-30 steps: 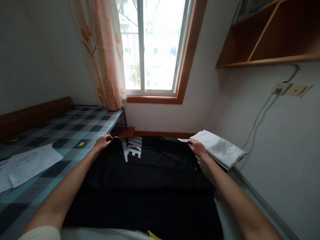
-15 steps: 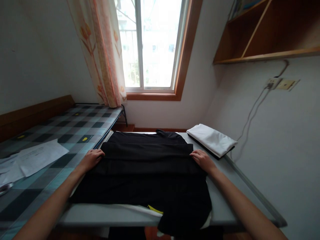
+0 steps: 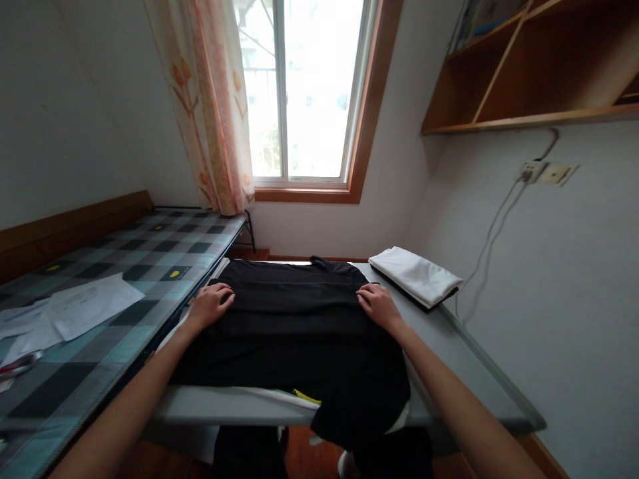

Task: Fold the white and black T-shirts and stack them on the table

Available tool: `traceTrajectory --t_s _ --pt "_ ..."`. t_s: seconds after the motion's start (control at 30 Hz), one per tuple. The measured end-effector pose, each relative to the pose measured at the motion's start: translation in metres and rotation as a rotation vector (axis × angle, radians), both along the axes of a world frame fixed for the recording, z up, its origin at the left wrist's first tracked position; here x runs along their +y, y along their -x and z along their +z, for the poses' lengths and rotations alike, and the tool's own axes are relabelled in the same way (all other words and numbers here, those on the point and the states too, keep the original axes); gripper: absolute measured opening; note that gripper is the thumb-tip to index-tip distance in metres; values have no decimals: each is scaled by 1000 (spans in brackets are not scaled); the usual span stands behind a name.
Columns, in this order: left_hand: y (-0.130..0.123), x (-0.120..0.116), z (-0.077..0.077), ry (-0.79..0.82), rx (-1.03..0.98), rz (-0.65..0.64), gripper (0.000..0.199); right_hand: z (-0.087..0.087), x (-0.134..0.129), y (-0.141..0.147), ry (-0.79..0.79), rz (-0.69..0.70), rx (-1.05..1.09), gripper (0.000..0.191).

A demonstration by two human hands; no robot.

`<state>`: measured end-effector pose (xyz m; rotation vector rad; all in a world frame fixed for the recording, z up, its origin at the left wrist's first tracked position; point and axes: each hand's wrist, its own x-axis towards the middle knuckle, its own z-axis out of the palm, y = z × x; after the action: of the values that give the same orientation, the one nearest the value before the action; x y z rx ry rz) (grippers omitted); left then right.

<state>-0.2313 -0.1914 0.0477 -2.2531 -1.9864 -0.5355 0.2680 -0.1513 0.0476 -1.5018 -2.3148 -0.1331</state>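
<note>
Mattress (image 3: 150, 256) in blue-grey check lies at your left, and beside it stands a pale, smooth-topped table (image 3: 464, 352). Across that table is your black T-shirt (image 3: 294, 339), laid fairly flat with soft crosswise creases, what looks like a sleeve drooping over the near edge. It should handle light and limp, wrinkling easily and perhaps slipping on the tabletop; best take it by both side edges at once, so the middle doesn't sag. Towards the table's far right sits a folded white cloth (image 3: 417, 273), a soft slab above a dark layer. Your left hand (image 3: 212, 306) and right hand (image 3: 379, 305) rest on the shirt's two sides, fingers loosely bent, slightly apart, pinching nothing visible. A thin yellow strip (image 3: 307, 398) peeks out along its near edge.
</note>
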Motion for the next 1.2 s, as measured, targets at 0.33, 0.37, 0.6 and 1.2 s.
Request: traceTrajectory --t_s 0.33,0.37,0.6,1.2 --pt "-174 38 -48 116 -25 -291 57 -32 27 122 253 9 -11 67" --pt "-177 39 -51 134 -21 -279 57 -36 28 119 283 -12 -24 69" --pt "-125 39 -53 182 -9 -99 58 -44 28 41 326 -234 -78 74" --pt "58 43 -27 262 41 442 62 -64 20 -20 209 -371 -39 62"
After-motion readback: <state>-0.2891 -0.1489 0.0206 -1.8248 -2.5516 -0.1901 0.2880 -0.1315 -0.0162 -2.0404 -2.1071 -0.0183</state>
